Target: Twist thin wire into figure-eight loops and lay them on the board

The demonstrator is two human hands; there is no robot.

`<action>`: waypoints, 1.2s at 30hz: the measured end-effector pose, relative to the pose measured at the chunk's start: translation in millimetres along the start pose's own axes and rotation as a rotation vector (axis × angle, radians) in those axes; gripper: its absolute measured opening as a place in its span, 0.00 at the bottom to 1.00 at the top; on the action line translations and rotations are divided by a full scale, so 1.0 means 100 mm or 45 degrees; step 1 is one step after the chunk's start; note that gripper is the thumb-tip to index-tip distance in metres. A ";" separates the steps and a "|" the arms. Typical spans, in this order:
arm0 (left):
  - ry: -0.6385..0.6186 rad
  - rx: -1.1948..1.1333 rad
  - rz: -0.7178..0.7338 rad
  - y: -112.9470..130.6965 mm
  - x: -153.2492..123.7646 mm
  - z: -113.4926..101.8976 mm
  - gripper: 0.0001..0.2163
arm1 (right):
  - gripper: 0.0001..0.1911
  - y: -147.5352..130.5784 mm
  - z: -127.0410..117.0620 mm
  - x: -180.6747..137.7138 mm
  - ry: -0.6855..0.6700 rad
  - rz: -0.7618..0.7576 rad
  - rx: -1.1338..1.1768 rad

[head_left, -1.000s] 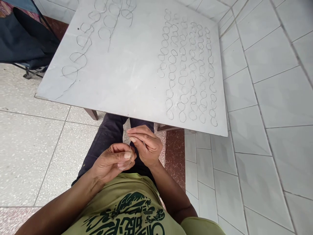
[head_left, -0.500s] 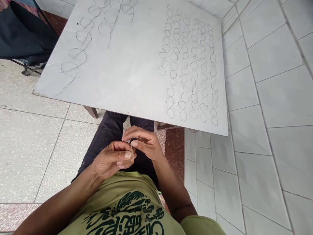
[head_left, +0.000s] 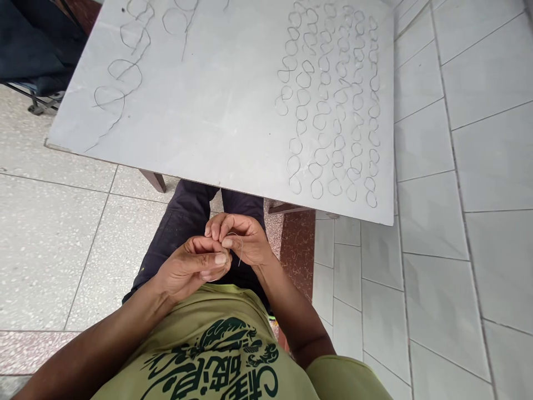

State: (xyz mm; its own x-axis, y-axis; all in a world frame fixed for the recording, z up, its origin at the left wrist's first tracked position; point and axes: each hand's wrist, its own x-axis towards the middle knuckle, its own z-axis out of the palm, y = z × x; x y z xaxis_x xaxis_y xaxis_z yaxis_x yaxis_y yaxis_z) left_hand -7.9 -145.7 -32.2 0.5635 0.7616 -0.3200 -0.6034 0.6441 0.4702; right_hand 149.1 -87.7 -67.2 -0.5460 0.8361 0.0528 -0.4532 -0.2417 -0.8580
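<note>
Both hands are together over my lap, just below the table's near edge. My left hand [head_left: 194,262] is closed, thumb pressed against bent fingers, pinching a thin wire. My right hand [head_left: 244,240] touches it from the other side, thumb and fingertips brought together on the same wire. A short curved length of the wire [head_left: 242,251] arcs out over the right thumb and hangs down. The part between the fingertips is mostly hidden.
On the white table [head_left: 200,133], bent wire loops [head_left: 294,165] lie in several rows at the right. Longer looped wires [head_left: 125,69] lie at the left. A tiled wall [head_left: 420,222] borders the right side. A dark cloth-covered chair [head_left: 37,50] stands at far left.
My right thumb and fingers have closed together from a wider gap. The wire's arc over the right hand has become smaller. The table has shifted slightly upward in view.
</note>
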 end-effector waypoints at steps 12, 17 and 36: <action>0.340 0.592 0.202 0.12 -0.01 0.08 0.10 | 0.12 -0.25 -0.14 -0.10 0.036 -0.107 -0.489; 0.423 0.958 0.297 0.18 -0.01 0.12 0.11 | 0.16 -0.46 -0.20 -0.18 0.075 0.010 -0.666; 0.479 0.952 0.245 0.16 0.02 0.04 0.11 | 0.19 -0.57 -0.10 -0.15 0.096 0.046 -1.128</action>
State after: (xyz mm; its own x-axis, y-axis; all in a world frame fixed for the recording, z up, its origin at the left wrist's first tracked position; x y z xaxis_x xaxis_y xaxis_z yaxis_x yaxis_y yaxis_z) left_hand -14.8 -134.2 -22.1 0.1854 0.9111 -0.3682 -0.0643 0.3851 0.9206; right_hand 190.0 -81.7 -23.6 -0.4874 0.8731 0.0109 0.2922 0.1748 -0.9402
